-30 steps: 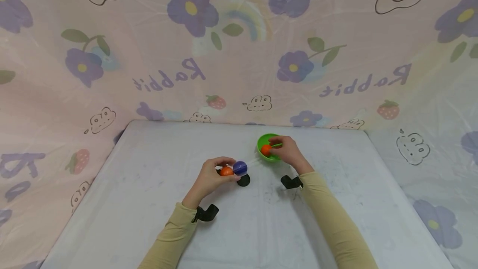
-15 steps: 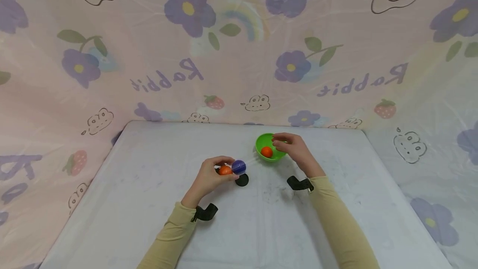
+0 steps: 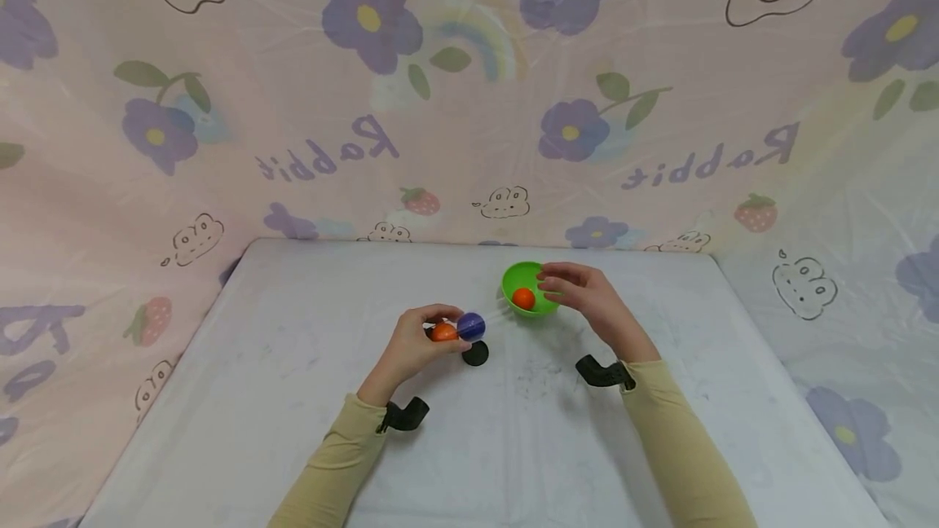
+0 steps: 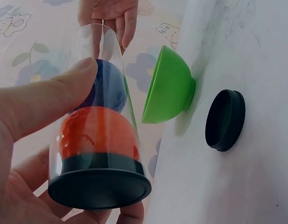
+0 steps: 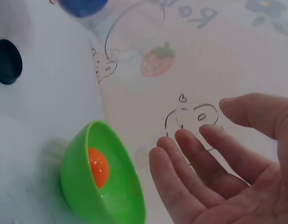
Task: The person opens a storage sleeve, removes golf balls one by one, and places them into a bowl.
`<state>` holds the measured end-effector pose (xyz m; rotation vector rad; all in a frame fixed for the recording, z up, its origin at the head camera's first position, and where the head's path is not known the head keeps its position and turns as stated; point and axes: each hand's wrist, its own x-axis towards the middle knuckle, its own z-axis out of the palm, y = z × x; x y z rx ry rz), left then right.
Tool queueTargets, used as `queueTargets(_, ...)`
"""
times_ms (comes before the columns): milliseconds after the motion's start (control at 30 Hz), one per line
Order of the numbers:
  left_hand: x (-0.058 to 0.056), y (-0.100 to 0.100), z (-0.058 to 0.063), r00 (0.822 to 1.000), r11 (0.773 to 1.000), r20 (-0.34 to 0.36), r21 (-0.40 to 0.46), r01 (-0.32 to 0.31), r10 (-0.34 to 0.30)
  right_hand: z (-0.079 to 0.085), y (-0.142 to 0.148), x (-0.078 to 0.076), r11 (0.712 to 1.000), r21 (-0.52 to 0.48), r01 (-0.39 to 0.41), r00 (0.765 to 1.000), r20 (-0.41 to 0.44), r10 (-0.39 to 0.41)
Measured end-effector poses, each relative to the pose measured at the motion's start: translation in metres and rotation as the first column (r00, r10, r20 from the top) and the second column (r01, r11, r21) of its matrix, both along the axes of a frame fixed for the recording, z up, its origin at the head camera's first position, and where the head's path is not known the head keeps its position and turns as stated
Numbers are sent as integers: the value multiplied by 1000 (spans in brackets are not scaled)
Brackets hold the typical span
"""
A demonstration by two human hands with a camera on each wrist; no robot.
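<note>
My left hand (image 3: pixel 411 343) grips a clear plastic tube (image 4: pixel 74 158) with a black cap on one end. Inside it an orange ball (image 4: pixel 98 130) sits against the cap, and a blue ball (image 4: pixel 111 86) lies beyond it. In the right wrist view the tube's far rim is open. My right hand (image 3: pixel 587 297) hangs beside the green bowl (image 3: pixel 517 275), fingers spread and holding nothing. Another orange ball (image 3: pixel 523 298) rests in that bowl.
A loose black cap (image 3: pixel 475 354) lies on the white tabletop (image 3: pixel 513 430) just right of my left hand. Black wrist cameras (image 3: pixel 601 371) jut from both sleeves. Patterned cloth walls (image 3: pixel 469 145) rise behind the table and along its sides.
My right hand has let go of the orange ball, leaving it in the green bowl, and drawn back to the right. The left hand with the tube stays nearly still.
</note>
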<state>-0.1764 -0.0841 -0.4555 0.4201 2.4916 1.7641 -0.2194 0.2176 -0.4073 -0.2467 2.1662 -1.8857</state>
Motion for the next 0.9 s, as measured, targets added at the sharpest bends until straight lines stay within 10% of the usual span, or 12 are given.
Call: queueTargets(900,2,5,1,999,999,-5,-27,46,-46,-17,-13,37,996,-42,-80,995,50,82)
